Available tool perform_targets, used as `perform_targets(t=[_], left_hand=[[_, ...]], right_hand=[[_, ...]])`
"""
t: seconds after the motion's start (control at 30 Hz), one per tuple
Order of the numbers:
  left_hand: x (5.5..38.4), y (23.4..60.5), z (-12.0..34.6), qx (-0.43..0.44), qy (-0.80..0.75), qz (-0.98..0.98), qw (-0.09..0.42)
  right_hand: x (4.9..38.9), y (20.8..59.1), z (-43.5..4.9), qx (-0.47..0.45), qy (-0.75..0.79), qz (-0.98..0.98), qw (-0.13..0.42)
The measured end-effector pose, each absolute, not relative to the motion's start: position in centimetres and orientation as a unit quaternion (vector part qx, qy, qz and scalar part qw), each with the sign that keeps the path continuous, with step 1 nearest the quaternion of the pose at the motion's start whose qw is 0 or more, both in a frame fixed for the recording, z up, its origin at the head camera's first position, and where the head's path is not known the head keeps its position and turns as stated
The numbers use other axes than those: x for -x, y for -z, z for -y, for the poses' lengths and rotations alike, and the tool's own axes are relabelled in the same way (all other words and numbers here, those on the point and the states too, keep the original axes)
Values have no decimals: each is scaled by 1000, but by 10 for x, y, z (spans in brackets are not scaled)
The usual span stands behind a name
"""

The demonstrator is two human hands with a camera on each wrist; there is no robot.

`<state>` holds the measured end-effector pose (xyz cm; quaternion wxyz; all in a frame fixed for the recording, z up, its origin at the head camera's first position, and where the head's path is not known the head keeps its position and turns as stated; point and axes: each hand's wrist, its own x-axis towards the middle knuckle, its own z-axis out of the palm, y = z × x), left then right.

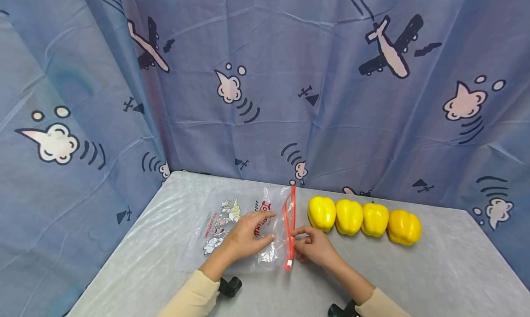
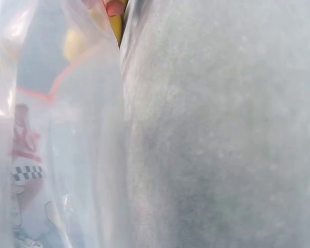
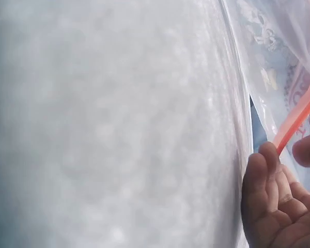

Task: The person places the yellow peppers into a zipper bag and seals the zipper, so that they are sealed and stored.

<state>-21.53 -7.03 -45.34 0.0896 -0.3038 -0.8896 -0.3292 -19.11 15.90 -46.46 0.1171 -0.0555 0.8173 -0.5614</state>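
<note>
A clear plastic zip bag [image 1: 194, 243] with printed cartoon figures and red lettering lies flat, its red zip edge [image 1: 292, 202] facing right and slightly parted. Over the printed side is my left hand [image 1: 248, 236], thumb and forefinger spread apart with a gap between them. At the red edge, the curled fingers of my right hand [image 1: 315, 247] hold the bag's mouth. From the right wrist view, the red strip [image 3: 299, 116] runs down to the fingertips, with the thumb close by. The left wrist view is mostly filled by the bag's clear film [image 2: 88, 155].
Several yellow bell peppers [image 1: 349, 217] stand in a row right of the bag, beyond the right hand. A white slider [image 1: 288, 263] sits at the near end of the zip. The pale table [image 1: 451, 262] ends at a blue curtain [image 1: 265, 123] printed with planes.
</note>
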Motion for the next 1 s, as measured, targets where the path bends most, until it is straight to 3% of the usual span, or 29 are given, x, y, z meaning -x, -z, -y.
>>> perform_targets(t=[0.6, 1.0], left_hand=[[221, 459, 71, 327, 339, 872, 129], [222, 462, 71, 334, 349, 865, 136]], right_hand=[[188, 463, -163, 42, 517, -843, 143], [181, 444, -173, 44, 460, -886, 38]])
